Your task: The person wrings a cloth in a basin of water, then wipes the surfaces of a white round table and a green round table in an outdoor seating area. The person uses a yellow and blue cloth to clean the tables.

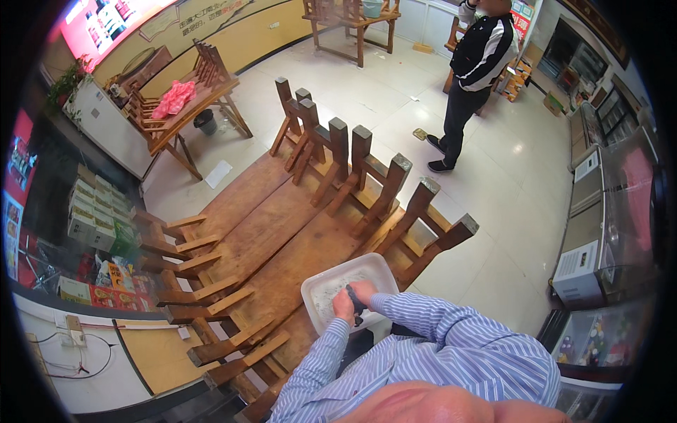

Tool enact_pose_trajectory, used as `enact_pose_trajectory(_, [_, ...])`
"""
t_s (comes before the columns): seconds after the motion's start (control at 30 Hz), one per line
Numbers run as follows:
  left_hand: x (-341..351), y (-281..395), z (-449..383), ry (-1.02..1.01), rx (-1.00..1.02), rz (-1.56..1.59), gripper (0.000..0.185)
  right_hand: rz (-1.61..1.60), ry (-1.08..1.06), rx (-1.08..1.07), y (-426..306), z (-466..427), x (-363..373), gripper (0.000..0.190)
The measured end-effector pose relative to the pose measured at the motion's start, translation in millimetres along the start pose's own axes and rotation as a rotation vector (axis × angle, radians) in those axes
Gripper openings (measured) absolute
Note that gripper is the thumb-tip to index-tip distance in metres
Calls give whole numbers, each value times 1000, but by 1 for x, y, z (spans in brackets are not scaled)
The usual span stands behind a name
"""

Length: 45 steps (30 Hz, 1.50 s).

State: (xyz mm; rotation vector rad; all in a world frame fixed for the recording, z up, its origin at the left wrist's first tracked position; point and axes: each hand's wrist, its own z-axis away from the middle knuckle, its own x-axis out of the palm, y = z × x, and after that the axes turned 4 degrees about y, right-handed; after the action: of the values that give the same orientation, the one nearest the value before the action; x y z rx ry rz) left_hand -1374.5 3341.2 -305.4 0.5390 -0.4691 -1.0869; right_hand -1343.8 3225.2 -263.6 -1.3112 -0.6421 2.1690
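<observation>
Both my hands are closed on a dark wet-looking cloth (357, 302) above a white rectangular plastic basin (312, 316). My left hand (344, 306) grips it on the left, and my right hand (363, 294) has hold of it close beside, on the right. Cloudy water with pale foam and dark specks (333, 288) fills the basin's bottom. The basin rests at the near end of a long wooden plank table (285, 232). Part of the cloth is hidden by my fingers.
Upturned wooden benches or stools (370, 174) line the table's right side, legs up. More (206, 296) line its left. Beyond them, a person (465, 90) stands on the tiled floor (508, 211). Another table (211, 100) carries a pink plastic bag (174, 99). Refrigerated cabinets (582, 232) stand at right.
</observation>
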Motion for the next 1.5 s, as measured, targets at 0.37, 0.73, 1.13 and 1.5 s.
enact_pose_trajectory(0.37, [-35, 18, 23, -17, 524, -1105, 43, -22, 19, 331, 19, 3, -17, 62])
enact_pose_trajectory(0.73, [-50, 12, 6, -254, 469, -1884, 102, 780, -355, -172, 18, 34, -33, 93])
enact_pose_trajectory(1.13, [-42, 21, -2, -404, 218, -2090, 92, 879, -551, -73, 39, 7, -6, 77])
enact_pose_trajectory(1.5, [-53, 34, -17, -320, 550, -1710, 70, 770, -709, -45, -6, -20, -34, 61])
